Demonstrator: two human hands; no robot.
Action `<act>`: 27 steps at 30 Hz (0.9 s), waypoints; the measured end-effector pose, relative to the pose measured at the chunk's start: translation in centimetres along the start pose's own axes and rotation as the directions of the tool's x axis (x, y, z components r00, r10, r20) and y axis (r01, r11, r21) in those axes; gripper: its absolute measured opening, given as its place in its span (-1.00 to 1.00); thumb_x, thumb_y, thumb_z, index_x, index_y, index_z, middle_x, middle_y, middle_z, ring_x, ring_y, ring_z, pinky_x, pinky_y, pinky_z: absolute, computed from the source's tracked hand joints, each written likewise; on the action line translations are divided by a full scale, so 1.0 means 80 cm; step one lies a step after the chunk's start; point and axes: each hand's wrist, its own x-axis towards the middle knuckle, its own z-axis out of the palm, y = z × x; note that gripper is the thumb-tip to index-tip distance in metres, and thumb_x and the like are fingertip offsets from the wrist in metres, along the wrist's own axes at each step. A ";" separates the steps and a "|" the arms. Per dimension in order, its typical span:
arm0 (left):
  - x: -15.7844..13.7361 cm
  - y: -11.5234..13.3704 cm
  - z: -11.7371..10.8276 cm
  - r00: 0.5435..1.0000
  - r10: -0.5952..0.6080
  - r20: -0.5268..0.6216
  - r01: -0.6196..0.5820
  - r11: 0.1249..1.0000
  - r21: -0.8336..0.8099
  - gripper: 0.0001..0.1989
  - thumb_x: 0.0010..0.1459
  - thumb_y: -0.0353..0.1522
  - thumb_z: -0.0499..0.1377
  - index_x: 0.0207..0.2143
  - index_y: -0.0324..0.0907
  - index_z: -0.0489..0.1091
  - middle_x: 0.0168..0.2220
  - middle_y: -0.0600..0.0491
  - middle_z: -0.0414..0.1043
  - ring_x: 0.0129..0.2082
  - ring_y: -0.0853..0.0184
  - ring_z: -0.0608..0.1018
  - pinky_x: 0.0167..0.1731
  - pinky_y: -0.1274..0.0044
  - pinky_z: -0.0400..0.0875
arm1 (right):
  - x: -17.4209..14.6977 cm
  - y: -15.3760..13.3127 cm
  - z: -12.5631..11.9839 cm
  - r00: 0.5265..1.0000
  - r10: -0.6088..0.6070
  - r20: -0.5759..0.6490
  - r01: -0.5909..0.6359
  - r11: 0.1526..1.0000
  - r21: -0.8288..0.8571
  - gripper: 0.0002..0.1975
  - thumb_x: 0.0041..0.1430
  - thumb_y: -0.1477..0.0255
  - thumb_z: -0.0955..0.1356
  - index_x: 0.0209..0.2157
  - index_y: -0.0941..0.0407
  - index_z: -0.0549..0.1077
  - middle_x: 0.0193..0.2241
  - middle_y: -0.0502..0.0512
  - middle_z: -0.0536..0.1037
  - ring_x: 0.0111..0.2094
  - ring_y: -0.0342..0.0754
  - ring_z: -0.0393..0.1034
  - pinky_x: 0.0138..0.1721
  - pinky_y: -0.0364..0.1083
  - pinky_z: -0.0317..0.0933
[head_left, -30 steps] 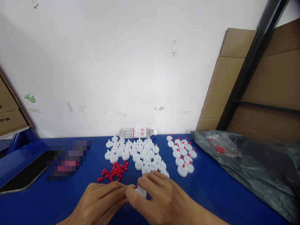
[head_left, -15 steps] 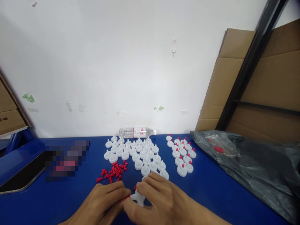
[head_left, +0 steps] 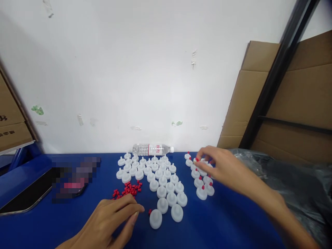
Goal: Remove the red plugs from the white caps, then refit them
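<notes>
While the right hand (head_left: 220, 166) reaches over the red-tipped caps (head_left: 201, 174), fingers curled and pinching one such cap there, the left hand (head_left: 114, 218) rests fingers together, tips pinched, just below the loose red plugs (head_left: 127, 190); the plain white caps (head_left: 155, 176) lie between both hands

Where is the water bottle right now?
In the head view, the water bottle lies on its side at the back of the blue table, against the white wall, just behind the plain white caps.
</notes>
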 end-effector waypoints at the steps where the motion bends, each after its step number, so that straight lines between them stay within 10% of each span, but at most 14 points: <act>1: 0.001 0.001 0.000 1.000 0.007 0.003 -0.007 1.000 0.004 -0.70 0.35 -0.45 -0.03 -0.05 -0.07 0.45 -0.19 0.03 0.62 -0.25 0.33 0.66 -0.34 0.63 0.48 | 0.002 0.015 -0.006 0.996 0.082 0.023 -0.081 0.996 -0.035 -0.79 0.29 0.22 0.32 -0.32 0.04 0.48 -0.36 0.06 0.59 -0.37 0.02 0.46 -0.37 -0.08 0.14; 10: 0.003 -0.005 0.001 0.997 0.059 0.051 -0.060 0.998 0.019 -0.72 0.35 -0.46 -0.02 -0.04 -0.10 0.43 -0.20 0.03 0.61 -0.30 0.35 0.65 -0.39 0.61 0.46 | 0.021 0.075 0.035 0.912 0.401 0.083 -0.392 0.913 -0.111 -0.79 0.37 0.33 0.22 -0.13 0.10 0.42 -0.39 0.11 0.62 -0.36 0.03 0.51 -0.40 -0.10 0.07; 27: 0.005 -0.004 0.001 0.997 0.061 0.050 -0.060 0.998 -0.014 -0.71 0.35 -0.47 -0.02 -0.05 -0.09 0.44 -0.23 0.04 0.59 -0.35 0.37 0.63 -0.41 0.59 0.43 | 0.029 0.073 0.064 0.902 0.402 0.156 -0.392 0.915 -0.092 -0.81 0.40 0.35 0.20 -0.14 0.10 0.40 -0.40 0.10 0.61 -0.35 0.00 0.53 -0.41 -0.14 0.11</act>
